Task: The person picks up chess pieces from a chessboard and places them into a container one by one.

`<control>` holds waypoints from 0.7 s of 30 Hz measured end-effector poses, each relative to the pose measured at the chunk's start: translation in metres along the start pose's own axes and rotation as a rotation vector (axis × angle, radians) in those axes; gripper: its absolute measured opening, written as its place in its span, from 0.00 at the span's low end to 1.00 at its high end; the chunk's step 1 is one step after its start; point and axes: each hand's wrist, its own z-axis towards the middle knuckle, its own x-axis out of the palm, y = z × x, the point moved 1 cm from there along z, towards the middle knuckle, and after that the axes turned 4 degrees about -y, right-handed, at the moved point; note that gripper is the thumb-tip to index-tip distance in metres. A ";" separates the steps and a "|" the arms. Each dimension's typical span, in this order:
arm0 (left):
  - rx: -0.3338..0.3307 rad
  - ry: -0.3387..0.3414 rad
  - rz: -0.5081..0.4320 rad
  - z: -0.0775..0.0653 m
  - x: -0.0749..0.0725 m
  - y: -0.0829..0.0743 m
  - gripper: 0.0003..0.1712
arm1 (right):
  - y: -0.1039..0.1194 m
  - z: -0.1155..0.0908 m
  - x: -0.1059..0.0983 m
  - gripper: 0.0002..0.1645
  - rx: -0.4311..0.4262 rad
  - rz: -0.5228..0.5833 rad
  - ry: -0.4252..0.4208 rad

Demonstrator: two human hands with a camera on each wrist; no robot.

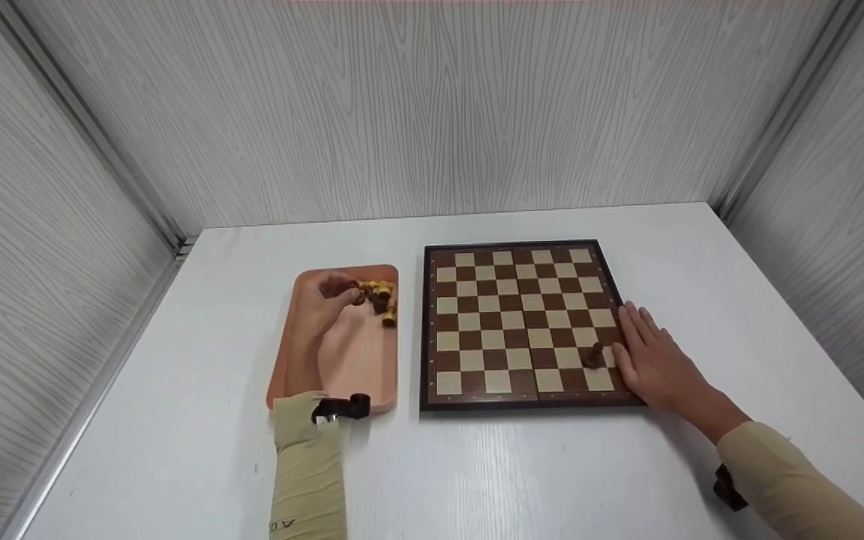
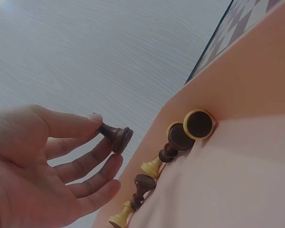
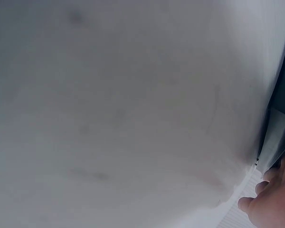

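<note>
My left hand (image 1: 319, 304) is above the pink-orange tray (image 1: 353, 364). In the left wrist view it pinches a dark brown chess piece (image 2: 117, 137) by its narrow end, between thumb and fingers, the base pointing outward. Several brown and yellow chess pieces (image 2: 143, 186) lie along the tray's wall. My right hand (image 1: 657, 367) rests with straight fingers against the right edge of the chessboard (image 1: 513, 321). Close to its thumb, one dark chess piece (image 1: 593, 355) stands on the board's near right part. The right wrist view catches only some fingers (image 3: 270, 190) beside the board's dark side.
The tray stands left of the board, with a narrow strip of white table (image 1: 477, 465) between them. Grey wood-patterned panels (image 1: 432, 112) close off the back and both sides. Dark wrist cameras (image 1: 342, 407) are strapped over the sleeves.
</note>
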 end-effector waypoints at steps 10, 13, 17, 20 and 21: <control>-0.129 0.047 -0.026 0.003 -0.007 -0.011 0.13 | 0.002 0.000 -0.005 0.41 -0.007 -0.003 0.003; -0.120 0.040 -0.024 0.004 -0.004 -0.015 0.14 | 0.002 0.001 -0.006 0.41 -0.009 -0.005 0.000; -0.090 0.026 0.005 0.003 0.001 -0.023 0.13 | 0.001 0.000 -0.004 0.41 0.000 -0.005 0.000; -0.084 0.029 0.009 0.002 0.004 -0.029 0.14 | 0.001 0.000 -0.002 0.42 0.007 0.001 0.012; -0.084 0.035 -0.001 0.001 0.005 -0.030 0.14 | 0.000 0.000 -0.001 0.42 0.009 0.003 0.016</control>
